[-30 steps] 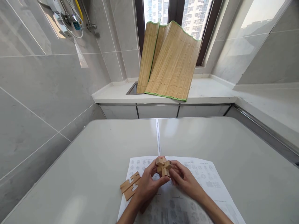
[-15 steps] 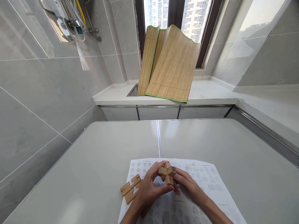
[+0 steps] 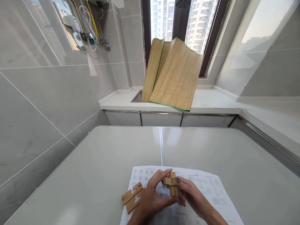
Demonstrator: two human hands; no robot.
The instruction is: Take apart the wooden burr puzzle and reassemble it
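Observation:
Both my hands hold a small wooden puzzle cross (image 3: 172, 184) made of interlocked notched blocks, just above a printed instruction sheet (image 3: 206, 187). My left hand (image 3: 152, 200) grips it from the left with thumb and fingers curled round it. My right hand (image 3: 193, 197) pinches it from the right. Two loose notched wooden pieces (image 3: 132, 197) lie side by side on the table (image 3: 98, 162), just left of my left hand, partly on the sheet's edge.
The grey table has a seam down its middle. Behind it runs a white counter (image 3: 211, 100) with a sunken sink (image 3: 138, 97) and a bamboo mat (image 3: 172, 75) leaning against the window. Tiled walls close in on the left and right.
The view has tilted up a little, so hands and puzzle sit lower in the picture. The puzzle has been turned slightly between my fingers. The loose pieces have not moved.

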